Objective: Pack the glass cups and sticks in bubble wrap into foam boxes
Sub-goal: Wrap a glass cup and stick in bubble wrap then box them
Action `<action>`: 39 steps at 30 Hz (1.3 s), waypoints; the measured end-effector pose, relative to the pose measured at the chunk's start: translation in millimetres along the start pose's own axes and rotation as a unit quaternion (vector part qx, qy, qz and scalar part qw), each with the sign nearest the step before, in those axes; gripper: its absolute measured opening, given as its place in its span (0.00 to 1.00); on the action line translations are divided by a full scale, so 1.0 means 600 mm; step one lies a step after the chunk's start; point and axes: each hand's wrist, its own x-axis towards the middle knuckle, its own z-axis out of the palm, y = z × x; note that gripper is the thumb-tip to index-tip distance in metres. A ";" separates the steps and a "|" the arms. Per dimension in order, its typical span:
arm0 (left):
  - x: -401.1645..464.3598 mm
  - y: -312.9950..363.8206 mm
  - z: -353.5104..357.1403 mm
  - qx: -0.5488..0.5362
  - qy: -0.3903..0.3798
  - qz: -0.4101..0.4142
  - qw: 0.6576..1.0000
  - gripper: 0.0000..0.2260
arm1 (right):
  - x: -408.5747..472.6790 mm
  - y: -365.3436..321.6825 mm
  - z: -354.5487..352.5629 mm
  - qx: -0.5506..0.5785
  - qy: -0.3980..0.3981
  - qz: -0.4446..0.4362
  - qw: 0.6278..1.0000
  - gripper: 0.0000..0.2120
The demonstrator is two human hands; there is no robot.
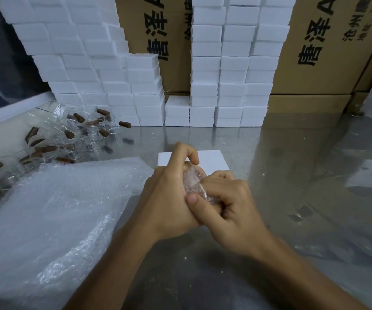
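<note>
From my remote seat I note both hands, left hand [169,186] and right hand [229,198], clenched around the bubble-wrapped bundle [195,182] at centre, presumably tucking its loose ends, just short of the foam box [212,159] waiting at 12 o'clock.

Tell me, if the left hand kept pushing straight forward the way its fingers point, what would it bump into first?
Probably the single white foam box lying on the table just beyond the left hand, which grips the bubble-wrapped bundle together with the right hand. Depth is hard to judge; the hand may pass above the box.
</note>
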 end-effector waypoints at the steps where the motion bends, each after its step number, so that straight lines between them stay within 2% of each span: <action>1: -0.001 0.001 -0.001 0.008 -0.012 0.010 1.000 0.26 | 0.001 -0.001 0.000 0.003 -0.004 -0.002 1.000 0.21; 8: -0.004 0.004 0.000 0.015 -0.030 0.026 0.999 0.24 | -0.001 -0.002 -0.004 0.025 -0.025 0.008 0.999 0.21; 11: -0.001 -0.003 0.002 -0.008 -0.017 0.011 1.000 0.25 | 0.002 -0.002 -0.007 0.026 -0.047 0.017 0.998 0.13; 13: 0.002 -0.008 0.003 -0.065 0.014 -0.027 0.997 0.26 | 0.004 -0.004 -0.011 0.051 -0.028 0.037 0.998 0.08; 16: 0.007 -0.020 0.000 -0.142 0.075 -0.116 0.980 0.29 | 0.008 0.002 -0.025 0.051 -0.003 0.025 0.998 0.15; 18: 0.009 -0.026 -0.002 -0.157 0.107 -0.171 0.967 0.29 | 0.011 0.009 -0.033 -0.012 -0.016 -0.009 1.000 0.20; 20: 0.011 -0.029 -0.002 -0.190 0.121 -0.214 0.951 0.26 | 0.011 0.016 -0.035 -0.037 -0.041 -0.007 0.998 0.27; 22: 0.010 -0.026 -0.003 -0.218 0.099 -0.236 0.942 0.26 | 0.011 0.017 -0.029 -0.045 -0.053 0.005 0.998 0.31; 26: 0.010 -0.017 -0.005 -0.276 0.080 -0.226 0.931 0.25 | 0.012 0.015 -0.022 -0.072 -0.016 0.006 0.997 0.28; 30: 0.011 -0.013 -0.006 -0.328 0.053 -0.211 0.919 0.15 | 0.014 0.011 -0.032 0.026 0.014 0.094 0.995 0.22; 32: 0.014 -0.017 -0.009 -0.339 0.078 -0.213 0.913 0.15 | 0.018 0.010 -0.042 0.092 0.021 0.135 0.986 0.20; 34: 0.015 -0.023 -0.012 -0.310 0.123 -0.224 0.916 0.15 | 0.023 0.012 -0.049 0.133 0.031 0.171 0.976 0.21; 36: 0.014 -0.031 -0.012 -0.274 0.154 -0.224 0.923 0.09 | 0.025 0.020 -0.055 0.201 0.046 0.211 0.955 0.20; 39: 0.010 -0.032 -0.008 -0.253 0.155 -0.191 0.936 0.05 | 0.024 0.033 -0.061 0.287 0.030 0.257 0.922 0.21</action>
